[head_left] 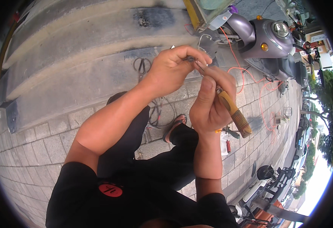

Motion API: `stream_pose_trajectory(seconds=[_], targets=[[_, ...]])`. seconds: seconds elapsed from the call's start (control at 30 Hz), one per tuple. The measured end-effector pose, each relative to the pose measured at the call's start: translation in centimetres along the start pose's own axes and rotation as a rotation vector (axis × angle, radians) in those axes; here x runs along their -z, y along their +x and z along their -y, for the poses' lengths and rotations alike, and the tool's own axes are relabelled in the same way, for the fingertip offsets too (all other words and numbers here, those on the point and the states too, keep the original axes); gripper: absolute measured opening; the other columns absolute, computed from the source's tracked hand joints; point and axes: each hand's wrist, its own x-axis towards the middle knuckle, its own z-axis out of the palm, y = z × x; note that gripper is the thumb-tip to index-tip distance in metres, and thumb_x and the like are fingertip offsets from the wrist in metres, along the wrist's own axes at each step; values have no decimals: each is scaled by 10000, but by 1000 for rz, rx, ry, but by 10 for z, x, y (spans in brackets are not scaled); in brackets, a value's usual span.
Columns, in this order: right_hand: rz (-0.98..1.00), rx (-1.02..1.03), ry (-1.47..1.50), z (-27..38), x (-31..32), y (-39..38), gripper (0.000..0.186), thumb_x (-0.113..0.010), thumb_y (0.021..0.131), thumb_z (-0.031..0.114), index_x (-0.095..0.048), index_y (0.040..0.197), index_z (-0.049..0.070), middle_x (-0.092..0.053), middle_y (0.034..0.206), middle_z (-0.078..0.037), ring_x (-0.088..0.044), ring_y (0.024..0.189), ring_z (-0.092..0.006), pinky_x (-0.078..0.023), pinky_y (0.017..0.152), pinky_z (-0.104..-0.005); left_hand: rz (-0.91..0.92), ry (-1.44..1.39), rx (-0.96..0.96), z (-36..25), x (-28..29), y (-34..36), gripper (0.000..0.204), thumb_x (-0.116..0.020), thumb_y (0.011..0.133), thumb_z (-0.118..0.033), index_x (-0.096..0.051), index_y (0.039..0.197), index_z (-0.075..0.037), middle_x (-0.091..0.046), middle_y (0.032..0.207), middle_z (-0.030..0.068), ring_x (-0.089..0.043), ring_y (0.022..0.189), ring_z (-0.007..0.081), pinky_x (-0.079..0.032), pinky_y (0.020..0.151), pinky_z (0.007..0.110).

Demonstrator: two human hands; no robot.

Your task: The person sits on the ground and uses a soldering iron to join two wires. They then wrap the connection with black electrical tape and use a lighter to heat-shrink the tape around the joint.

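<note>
My left hand is closed in a pinch on a small dark piece, too hidden to name exactly. My right hand is closed around a tool with a wooden handle and a thin metal shaft, whose point is at the small piece between my fingers. Below and behind my hands lie dark-handled scissors and a tangle of black cable. Beside my right forearm on the paving are a green-handled tool and a red-handled tool on a pale surface.
Concrete steps rise at the upper left over brick paving. A purple scooter stands at the upper right, with an orange cord across the pavement. More parked two-wheelers are at the lower right. My sandalled foot is below my hands.
</note>
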Motion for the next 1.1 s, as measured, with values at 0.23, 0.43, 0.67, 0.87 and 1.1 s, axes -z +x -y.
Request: stream_pose_trajectory(seconds=[0.23,0.43,0.67,0.87,1.1], targets=[[23,-10,-7,0,-2,1,135,-572,1020,36,-625,1117,-42,-679,1089,-158,-636,995,-257,-507,879,-350,-18,56,25,1,2,0,164,-536,986,99,-654,1033,-4,-693,1220,145,-636,1196,232,-510,1068,382],[57,-25,-61,2,3,3,172,-662,940,-28,-643,1111,-27,-687,1091,-180,-677,984,-300,-556,846,-362,-29,50,45,1,1,-2,192,-524,977,123,-655,1041,-1,-692,1215,142,-641,1185,228,-518,1058,376],[65,-34,-97,2,4,3,184,-670,932,-35,-650,1114,-24,-681,1091,-180,-682,971,-301,-563,829,-356,-41,79,15,4,-1,-2,186,-537,978,124,-662,1039,1,-703,1186,126,-655,1136,205,-535,1024,356],[60,-44,-114,-1,3,1,199,-678,934,-28,-654,1130,-12,-671,1091,-172,-689,974,-304,-566,822,-359,-66,148,38,4,-3,-3,189,-546,980,114,-672,1053,-7,-715,1159,105,-666,1090,186,-544,994,337],[59,-84,-98,2,1,0,136,-612,987,0,-638,1120,-4,-676,1054,-153,-644,950,-271,-525,833,-357,-93,155,141,2,-3,-4,234,-541,960,138,-679,1081,-6,-712,1172,101,-658,1106,177,-537,1001,333]])
